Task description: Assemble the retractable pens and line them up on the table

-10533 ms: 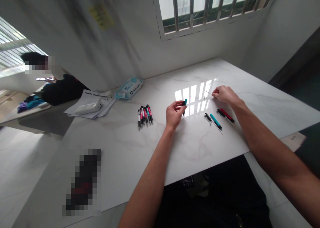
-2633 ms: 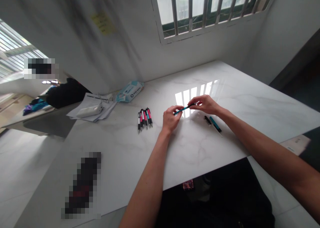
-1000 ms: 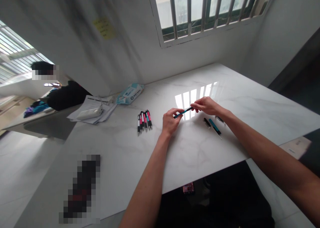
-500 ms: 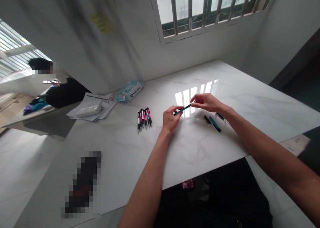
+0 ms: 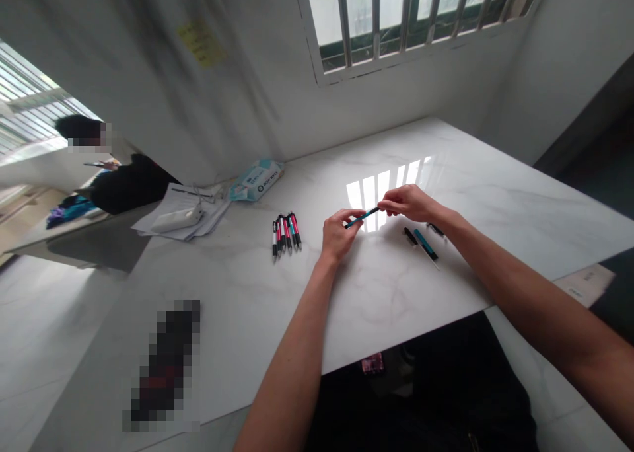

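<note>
A teal and black pen [image 5: 363, 217] is held between both hands above the white marble table [image 5: 396, 293]. My left hand [image 5: 337, 235] pinches its lower left end. My right hand [image 5: 410, 203] pinches its upper right end, fingers closed. Loose pen parts, a teal barrel [image 5: 426, 245] and a black piece [image 5: 411, 236], lie just right of my hands. Several finished pens [image 5: 286, 232] lie in a row to the left.
A tissue pack [image 5: 256, 179] and papers with a white device [image 5: 181, 214] sit at the table's back left. A blurred dark object [image 5: 161, 366] lies front left. Another person [image 5: 113, 174] sits beyond the table on the left. A barred window is overhead.
My left hand held a short teal piece and my right a thin refill, apart; they then came together on one pen. Over the last second the hands barely shift.
</note>
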A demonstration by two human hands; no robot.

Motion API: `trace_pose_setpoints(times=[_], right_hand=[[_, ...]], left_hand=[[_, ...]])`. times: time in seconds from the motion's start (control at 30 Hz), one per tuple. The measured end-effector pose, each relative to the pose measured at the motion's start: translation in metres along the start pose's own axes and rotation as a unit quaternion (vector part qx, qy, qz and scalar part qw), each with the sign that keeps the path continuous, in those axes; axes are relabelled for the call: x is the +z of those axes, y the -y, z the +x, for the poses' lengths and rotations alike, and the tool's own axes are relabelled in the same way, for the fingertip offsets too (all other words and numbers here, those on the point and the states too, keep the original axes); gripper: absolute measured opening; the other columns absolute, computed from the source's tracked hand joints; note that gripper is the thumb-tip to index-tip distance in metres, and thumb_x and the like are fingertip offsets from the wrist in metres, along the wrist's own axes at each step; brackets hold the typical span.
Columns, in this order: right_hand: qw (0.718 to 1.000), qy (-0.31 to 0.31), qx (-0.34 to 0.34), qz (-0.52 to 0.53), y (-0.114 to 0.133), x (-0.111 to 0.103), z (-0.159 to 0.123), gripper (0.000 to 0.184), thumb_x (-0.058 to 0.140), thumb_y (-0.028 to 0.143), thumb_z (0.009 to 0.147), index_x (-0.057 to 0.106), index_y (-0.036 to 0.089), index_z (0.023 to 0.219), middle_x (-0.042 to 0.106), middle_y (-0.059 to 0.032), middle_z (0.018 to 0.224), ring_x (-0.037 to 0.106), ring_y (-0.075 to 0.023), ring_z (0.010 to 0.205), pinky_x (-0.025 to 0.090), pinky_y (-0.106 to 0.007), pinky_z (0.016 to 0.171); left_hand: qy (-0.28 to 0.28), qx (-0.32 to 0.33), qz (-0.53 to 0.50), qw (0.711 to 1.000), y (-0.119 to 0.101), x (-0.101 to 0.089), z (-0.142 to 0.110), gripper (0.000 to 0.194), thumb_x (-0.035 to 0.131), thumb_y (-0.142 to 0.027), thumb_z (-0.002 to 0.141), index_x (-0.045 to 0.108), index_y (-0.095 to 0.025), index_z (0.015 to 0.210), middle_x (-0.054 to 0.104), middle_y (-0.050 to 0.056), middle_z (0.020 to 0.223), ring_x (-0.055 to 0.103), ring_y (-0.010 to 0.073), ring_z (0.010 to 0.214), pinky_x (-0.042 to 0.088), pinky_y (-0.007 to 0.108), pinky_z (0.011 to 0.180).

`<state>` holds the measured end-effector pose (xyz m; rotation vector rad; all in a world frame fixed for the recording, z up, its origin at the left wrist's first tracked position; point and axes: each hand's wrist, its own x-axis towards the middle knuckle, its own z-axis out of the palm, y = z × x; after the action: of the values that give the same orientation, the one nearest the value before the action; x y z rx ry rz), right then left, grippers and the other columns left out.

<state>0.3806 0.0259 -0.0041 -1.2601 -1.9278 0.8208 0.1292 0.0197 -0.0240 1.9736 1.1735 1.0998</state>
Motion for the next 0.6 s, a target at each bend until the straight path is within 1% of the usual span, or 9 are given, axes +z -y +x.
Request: trace_pose_setpoints(times=[0.1,0.13,0.2,0.27,0.3,0.37,0.47,0.53,0.6], right_hand=[[0.999,-0.013,-0.035,0.022,-0.002,0.002,0.001,0.036,0.079,0.053,0.084,0.08,0.022,0.101,0.078,-0.0054,0.087,0.07,-0.0191,0.077,0.055,-0.034,0.076],[0.999,-0.018,-0.043,0.027,-0.002,0.003,0.001,0.036,0.081,0.052,0.082,0.08,0.022,0.102,0.079,-0.0054,0.089,0.071,-0.0196,0.08,0.055,-0.035,0.078],[0.999,-0.024,-0.032,0.012,-0.003,0.006,0.002,0.032,0.078,0.052,0.085,0.08,0.022,0.093,0.078,-0.0047,0.084,0.069,-0.0194,0.077,0.054,-0.034,0.075],[1.0,-0.023,-0.002,-0.018,-0.002,0.008,0.003,0.036,0.07,0.054,0.092,0.079,0.02,0.083,0.075,-0.0039,0.075,0.065,-0.0181,0.069,0.05,-0.033,0.068],[0.999,-0.021,0.006,-0.028,-0.001,0.009,0.003,0.038,0.066,0.054,0.094,0.078,0.02,0.081,0.074,-0.0038,0.072,0.064,-0.0177,0.067,0.048,-0.033,0.066],[1.0,-0.019,-0.004,-0.024,-0.001,0.011,0.003,0.035,0.068,0.052,0.093,0.079,0.02,0.087,0.075,-0.0041,0.077,0.065,-0.0179,0.07,0.049,-0.032,0.068],[0.999,-0.024,-0.043,0.011,0.0,0.013,0.003,0.029,0.079,0.046,0.084,0.079,0.021,0.099,0.078,-0.0045,0.088,0.068,-0.0191,0.08,0.053,-0.032,0.077],[0.999,-0.028,-0.041,0.011,0.0,0.014,0.004,0.027,0.079,0.046,0.084,0.08,0.021,0.095,0.078,-0.0041,0.086,0.068,-0.0186,0.079,0.052,-0.032,0.077],[0.999,-0.024,-0.023,-0.008,0.001,0.014,0.005,0.03,0.073,0.05,0.09,0.079,0.021,0.086,0.077,-0.0036,0.079,0.065,-0.0171,0.071,0.049,-0.031,0.072]], left_hand=[[0.005,-0.005,-0.004,1.0,0.002,-0.002,0.001,0.025,0.073,-0.014,0.084,0.084,-0.028,0.101,0.082,0.001,0.102,0.07,0.018,0.088,0.055,0.033,0.085],[0.006,-0.007,-0.004,1.0,0.003,-0.003,0.001,0.024,0.072,-0.015,0.084,0.084,-0.028,0.1,0.082,0.001,0.101,0.07,0.018,0.087,0.055,0.033,0.085],[0.007,-0.009,-0.001,1.0,0.004,-0.004,0.001,0.024,0.072,-0.015,0.084,0.085,-0.028,0.1,0.082,0.001,0.102,0.07,0.0181,0.087,0.054,0.034,0.085],[0.009,-0.011,0.0,1.0,0.004,-0.006,0.002,0.022,0.073,-0.017,0.084,0.084,-0.028,0.1,0.082,0.001,0.103,0.07,0.0181,0.087,0.054,0.034,0.085],[0.008,-0.014,-0.002,1.0,0.004,-0.006,0.002,0.022,0.073,-0.018,0.084,0.084,-0.027,0.099,0.082,0.001,0.103,0.07,0.0182,0.087,0.054,0.034,0.085],[0.003,-0.018,-0.008,1.0,0.005,-0.007,0.002,0.021,0.074,-0.019,0.083,0.084,-0.027,0.099,0.082,0.001,0.103,0.07,0.0186,0.088,0.054,0.033,0.084],[-0.002,-0.014,-0.008,1.0,0.005,-0.008,0.001,0.021,0.073,-0.019,0.084,0.084,-0.028,0.099,0.082,0.001,0.103,0.07,0.0189,0.09,0.054,0.034,0.084],[0.001,-0.01,-0.004,1.0,0.005,-0.009,0.001,0.021,0.072,-0.019,0.084,0.084,-0.028,0.099,0.082,0.001,0.102,0.07,0.019,0.09,0.054,0.034,0.085],[0.003,-0.009,-0.003,1.0,0.005,-0.009,0.001,0.02,0.073,-0.019,0.084,0.084,-0.027,0.099,0.082,0.001,0.102,0.07,0.0189,0.089,0.054,0.034,0.084]])
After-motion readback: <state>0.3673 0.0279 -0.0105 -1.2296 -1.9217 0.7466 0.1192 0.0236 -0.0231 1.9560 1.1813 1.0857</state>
